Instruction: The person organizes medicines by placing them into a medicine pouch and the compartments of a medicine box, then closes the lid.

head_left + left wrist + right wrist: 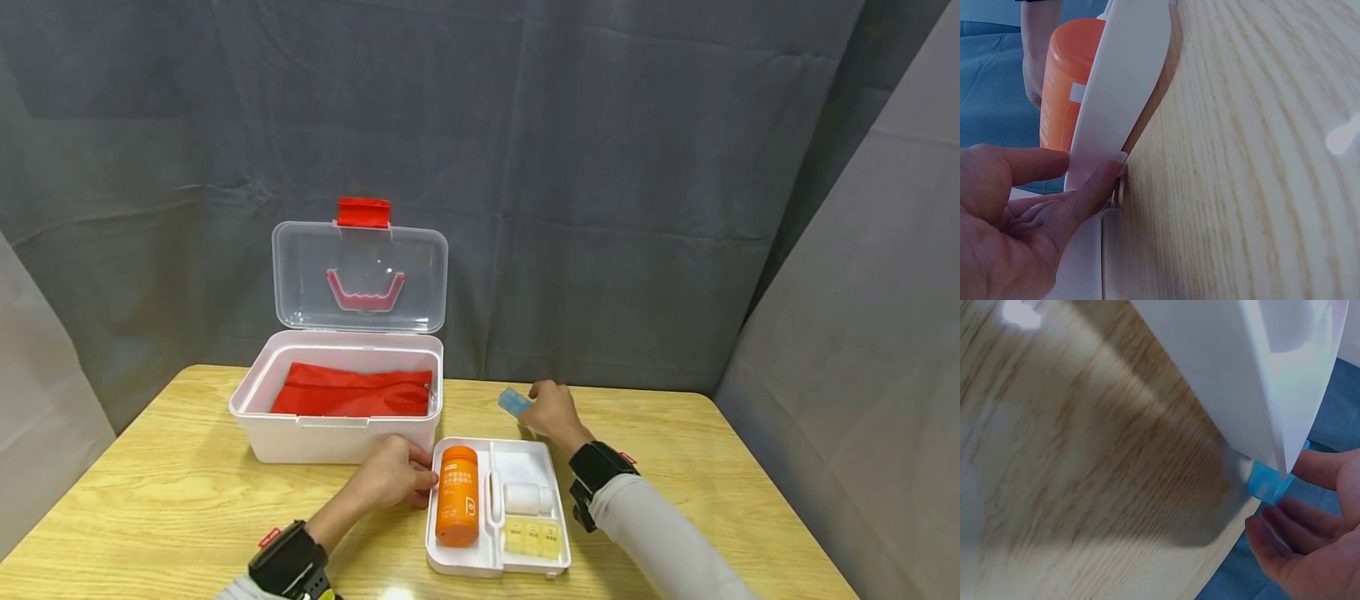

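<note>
My left hand [393, 475] is at the left side of a white divided tray [528, 457]. In the left wrist view, thumb and fingertip grip its side wall, one at the rim, the other low by the table. In the tray lie an orange bottle [457, 497], a small white bottle [522, 498] and a yellow pill box [532, 538] with day letters. Beyond the tray's far right corner, my right hand [555, 414] pinches a small see-through blue pill box [514, 402]. The right wrist view shows this box [1266, 483] partly behind the tray's corner.
A white storage box [337, 439] stands behind my left hand, its clear lid [300, 275] raised. Inside lies a red zip pouch [352, 392]. All stand on a wooden table [150, 483], with a grey curtain [600, 208] behind its far edge.
</note>
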The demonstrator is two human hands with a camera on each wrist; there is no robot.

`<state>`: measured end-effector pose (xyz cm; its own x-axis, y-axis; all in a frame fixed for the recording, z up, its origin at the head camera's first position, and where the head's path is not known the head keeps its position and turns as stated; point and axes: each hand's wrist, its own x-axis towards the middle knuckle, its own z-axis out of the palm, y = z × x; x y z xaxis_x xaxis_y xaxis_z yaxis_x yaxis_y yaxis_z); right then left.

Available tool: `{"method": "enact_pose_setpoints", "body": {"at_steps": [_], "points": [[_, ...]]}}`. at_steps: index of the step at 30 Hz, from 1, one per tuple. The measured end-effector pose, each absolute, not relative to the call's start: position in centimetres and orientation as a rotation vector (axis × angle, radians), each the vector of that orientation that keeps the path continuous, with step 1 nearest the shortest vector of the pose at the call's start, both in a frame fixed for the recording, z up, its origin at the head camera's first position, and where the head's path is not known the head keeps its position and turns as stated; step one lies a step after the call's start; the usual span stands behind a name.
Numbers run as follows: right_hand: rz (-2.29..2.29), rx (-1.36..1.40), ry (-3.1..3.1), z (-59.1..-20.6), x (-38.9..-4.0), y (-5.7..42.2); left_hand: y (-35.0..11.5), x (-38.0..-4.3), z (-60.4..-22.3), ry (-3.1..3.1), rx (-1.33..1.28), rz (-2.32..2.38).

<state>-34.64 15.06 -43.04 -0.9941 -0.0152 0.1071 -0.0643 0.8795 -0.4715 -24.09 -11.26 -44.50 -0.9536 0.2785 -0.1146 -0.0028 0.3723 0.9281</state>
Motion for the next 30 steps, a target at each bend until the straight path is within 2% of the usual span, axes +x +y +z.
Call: {"method": "enact_pose_setpoints", "body": {"at_steps": [9,30], "points": [[0.748,0.087,-2.924,-43.30,-34.91,15.00,-11.44,-24.13,-44.69,2.357,0.322,1.650],[0.788,0.045,-2.953,-42.96,-34.65,14.67,-11.45,-24.11,-44.54,2.359,0.297,1.634]]}}
